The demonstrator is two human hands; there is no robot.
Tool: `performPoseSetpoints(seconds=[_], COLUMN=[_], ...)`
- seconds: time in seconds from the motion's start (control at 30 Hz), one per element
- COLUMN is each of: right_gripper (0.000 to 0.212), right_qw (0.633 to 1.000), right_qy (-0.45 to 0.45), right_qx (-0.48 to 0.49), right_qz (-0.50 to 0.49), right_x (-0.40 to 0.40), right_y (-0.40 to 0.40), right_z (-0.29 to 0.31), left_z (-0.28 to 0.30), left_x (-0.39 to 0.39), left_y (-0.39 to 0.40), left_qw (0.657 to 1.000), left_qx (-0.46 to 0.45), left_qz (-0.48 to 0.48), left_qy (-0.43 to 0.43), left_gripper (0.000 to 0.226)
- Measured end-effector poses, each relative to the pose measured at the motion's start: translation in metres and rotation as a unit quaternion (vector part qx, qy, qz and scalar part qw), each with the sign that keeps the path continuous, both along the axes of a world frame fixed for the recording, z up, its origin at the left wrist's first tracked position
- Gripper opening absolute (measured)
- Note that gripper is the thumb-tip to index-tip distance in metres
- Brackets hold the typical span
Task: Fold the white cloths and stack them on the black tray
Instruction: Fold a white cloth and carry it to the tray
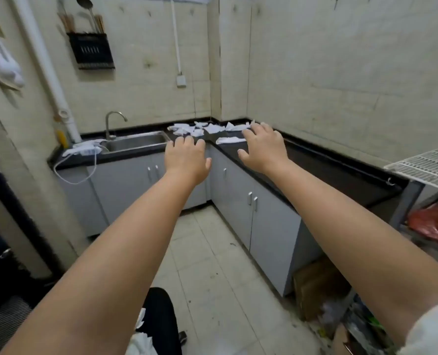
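Head view — left hand (187,160) and right hand (262,147) stretched forward, fingers apart, holding nothing. White cloths (200,128) scattered at 12 o'clock on the black bench (315,162) corner; sink (136,142) at 10 o'clock.

Cloths (207,129) on counter (315,165), R of sink (136,142)

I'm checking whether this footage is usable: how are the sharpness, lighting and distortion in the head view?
Head view: soft overall, so the white cloths in the far counter corner lack detail; lighting is flat and dim with no glare or hard shadows; wide-angle distortion stretches the forearms and bows the walls; the left hand and right hand are open and fairly clear.
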State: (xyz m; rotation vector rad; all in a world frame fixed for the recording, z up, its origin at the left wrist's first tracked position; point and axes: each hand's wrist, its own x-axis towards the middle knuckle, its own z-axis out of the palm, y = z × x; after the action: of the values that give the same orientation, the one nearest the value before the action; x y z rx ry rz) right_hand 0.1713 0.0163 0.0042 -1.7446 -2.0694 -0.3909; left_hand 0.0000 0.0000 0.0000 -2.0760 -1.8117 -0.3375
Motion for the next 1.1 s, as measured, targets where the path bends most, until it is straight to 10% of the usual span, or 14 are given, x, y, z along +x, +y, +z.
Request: performPoseSetpoints(seconds=[1.1], right_gripper=[0.044], right_qw=[0.989], right_qy=[0.062], right_qx=[-0.119], right_qz=[0.062], right_x=[-0.021], right_y=[0.742], right_z=[-0.061], left_z=[-0.056], left_x=[-0.046], left_y=[0.716], left_qw=[0.989], left_qx=[-0.096], left_qz=[0.11], left_qy=[-0.009], left_gripper=[0.041])
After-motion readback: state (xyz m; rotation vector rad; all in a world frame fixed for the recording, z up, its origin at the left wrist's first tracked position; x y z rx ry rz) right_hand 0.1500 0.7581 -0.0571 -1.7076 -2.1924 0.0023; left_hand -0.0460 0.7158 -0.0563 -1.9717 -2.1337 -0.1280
